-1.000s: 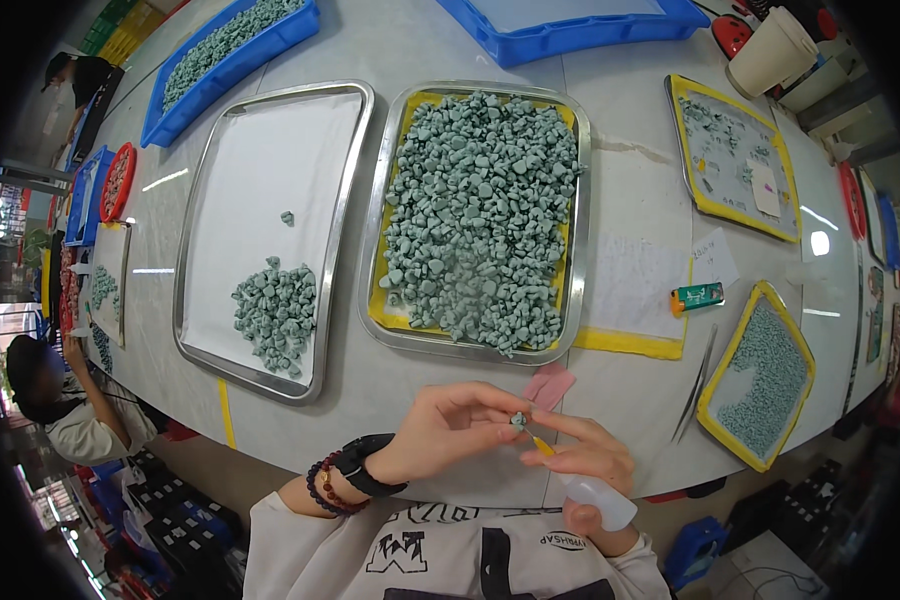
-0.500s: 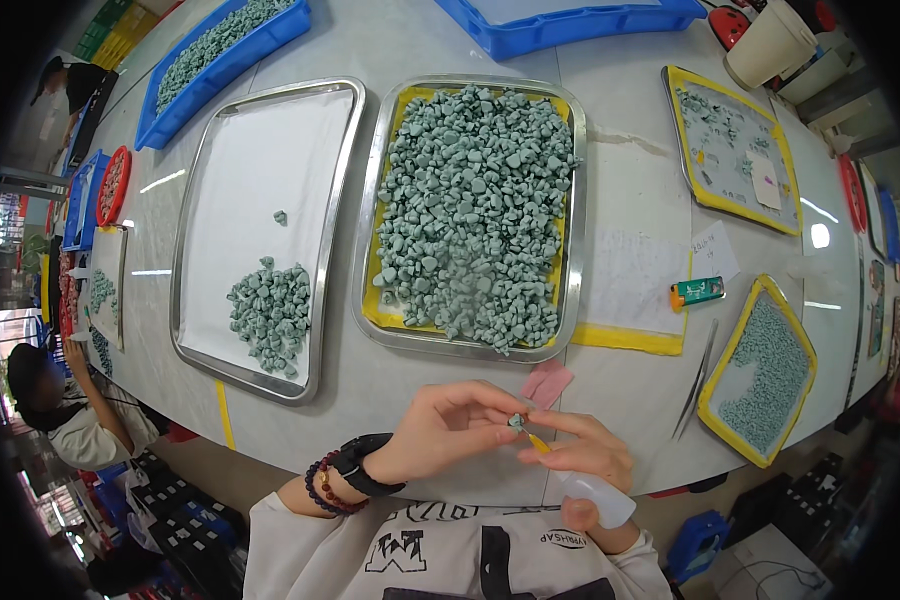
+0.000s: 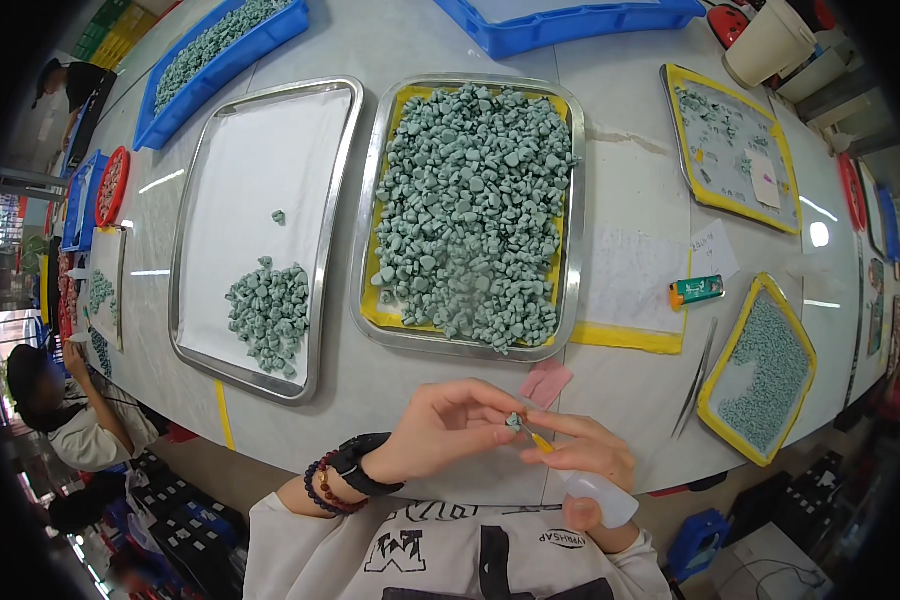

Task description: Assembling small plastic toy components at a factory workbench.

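Close to my body, my left hand pinches a small grey-green stone-like piece between thumb and fingertips. My right hand is wrapped round a white squeeze bottle with a yellow needle tip. The thin needle points at the small piece; whether it touches cannot be made out. Beyond my hands stands a steel tray heaped with similar green pieces. To its left, a white-lined steel tray bears a smaller pile and one lone piece.
A pink scrap lies just past my fingers. Tweezers, a green lighter and a yellow-edged tray of tiny green pieces are at right. Blue bins stand at the back. Another person sits at far left.
The small piece and the needle tip have shifted slightly between my fingers. Both hands stay in nearly the same place, and the trays are unchanged.
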### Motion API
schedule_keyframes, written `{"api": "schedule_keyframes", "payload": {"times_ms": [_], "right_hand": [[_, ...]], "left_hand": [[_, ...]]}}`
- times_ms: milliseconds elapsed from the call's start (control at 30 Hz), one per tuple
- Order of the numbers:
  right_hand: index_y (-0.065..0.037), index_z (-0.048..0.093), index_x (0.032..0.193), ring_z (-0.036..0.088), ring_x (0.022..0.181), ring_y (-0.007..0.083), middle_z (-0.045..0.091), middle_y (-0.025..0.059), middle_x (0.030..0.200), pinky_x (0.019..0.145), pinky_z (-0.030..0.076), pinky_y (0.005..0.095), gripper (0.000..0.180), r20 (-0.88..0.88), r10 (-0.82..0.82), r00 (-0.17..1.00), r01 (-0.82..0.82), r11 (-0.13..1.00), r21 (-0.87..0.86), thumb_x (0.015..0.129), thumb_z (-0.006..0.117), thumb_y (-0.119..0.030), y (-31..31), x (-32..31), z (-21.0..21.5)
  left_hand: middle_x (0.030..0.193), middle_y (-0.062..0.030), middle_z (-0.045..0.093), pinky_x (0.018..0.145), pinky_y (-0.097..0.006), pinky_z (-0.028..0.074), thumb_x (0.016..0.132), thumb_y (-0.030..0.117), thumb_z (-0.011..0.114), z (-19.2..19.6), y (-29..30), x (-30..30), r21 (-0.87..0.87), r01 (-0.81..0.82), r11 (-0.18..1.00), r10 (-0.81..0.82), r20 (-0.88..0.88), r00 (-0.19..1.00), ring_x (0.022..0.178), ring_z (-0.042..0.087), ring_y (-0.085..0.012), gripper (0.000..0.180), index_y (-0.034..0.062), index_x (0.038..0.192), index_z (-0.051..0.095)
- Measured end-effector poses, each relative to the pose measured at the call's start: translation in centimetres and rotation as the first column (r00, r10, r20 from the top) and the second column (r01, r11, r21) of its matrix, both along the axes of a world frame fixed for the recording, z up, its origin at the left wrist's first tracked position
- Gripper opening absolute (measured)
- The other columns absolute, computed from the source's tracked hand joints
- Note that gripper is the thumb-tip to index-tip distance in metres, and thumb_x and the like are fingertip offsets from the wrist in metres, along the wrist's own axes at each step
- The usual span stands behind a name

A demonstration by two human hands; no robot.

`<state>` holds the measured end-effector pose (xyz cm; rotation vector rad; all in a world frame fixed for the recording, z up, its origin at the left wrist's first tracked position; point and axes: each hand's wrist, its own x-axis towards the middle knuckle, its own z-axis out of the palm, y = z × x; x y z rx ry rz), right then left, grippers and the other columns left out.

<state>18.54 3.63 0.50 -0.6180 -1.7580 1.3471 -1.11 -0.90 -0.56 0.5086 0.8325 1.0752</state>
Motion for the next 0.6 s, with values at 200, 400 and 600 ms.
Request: {"api": "schedule_keyframes", "payload": {"times_ms": [200,400,600], "right_hand": [[-0.004,0.055,0.096,0.064,0.090,0.0343,0.068,0.0174,0.081,0.073,0.051,0.0407,0.048,-0.001,-0.020,1.000,0.020,0.999,0.038,0.091,0.043,-0.051,0.0,0.0,-0.2],[-0.003,0.057,0.100,0.062,0.095,0.0333,0.066,0.0131,0.089,0.076,0.049,0.0406,0.033,0.215,-0.203,0.955,0.132,0.943,0.304,0.086,0.057,-0.033,1.5,2.6,1.1],[-0.006,0.062,0.099,0.056,0.098,0.0303,0.060,0.0097,0.097,0.082,0.045,0.0395,0.031,0.609,-0.430,0.667,-0.020,0.806,0.591,0.068,0.062,-0.006,2.5,3.9,-0.5]], "left_hand": [[0.103,-0.0120,0.061,0.082,-0.029,0.052,0.081,-0.009,0.059,0.4,0.3,0.0,-0.043,0.020,0.999,-0.021,-0.031,0.999,0.095,0.061,-0.0173,0.024,-0.0046,0.105,0.057],[0.098,-0.0113,0.062,0.077,-0.030,0.053,0.080,-0.004,0.063,0.1,0.0,0.1,-0.021,-0.013,1.000,0.011,-0.064,0.998,0.086,0.063,-0.0173,0.023,-0.0030,0.102,0.058],[0.093,-0.0109,0.063,0.072,-0.029,0.054,0.080,0.001,0.065,0.3,-0.1,0.1,-0.054,-0.072,0.996,0.067,-0.084,0.994,0.081,0.063,-0.0172,0.021,-0.0014,0.100,0.058]]}}
